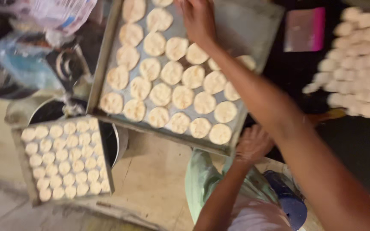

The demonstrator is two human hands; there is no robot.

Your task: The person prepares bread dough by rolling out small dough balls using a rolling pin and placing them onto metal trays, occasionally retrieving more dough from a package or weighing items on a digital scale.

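Head view over a baking station. The right hand [198, 19] reaches across the large metal tray [253, 25], fingers curled down among the flat dough rounds [183, 96] at the tray's far end; motion blur leaves it unclear whether the fingers have closed on a round or merely press one. The rounds lie in staggered rows running from this hand back toward the person, apparently spaced so they do not merge, while bare metal remains just beside the hand. The left hand [253, 143] is under the tray's near corner, fingers spread against its underside, seemingly steadying the tilted tray; it encloses nothing. Well apart from that hand sits a smaller tray [22, 171] packed with smaller rounds, resting over a dark pot [48, 112]. Beyond the right forearm, more pale dough pieces [356, 64] are heaped.
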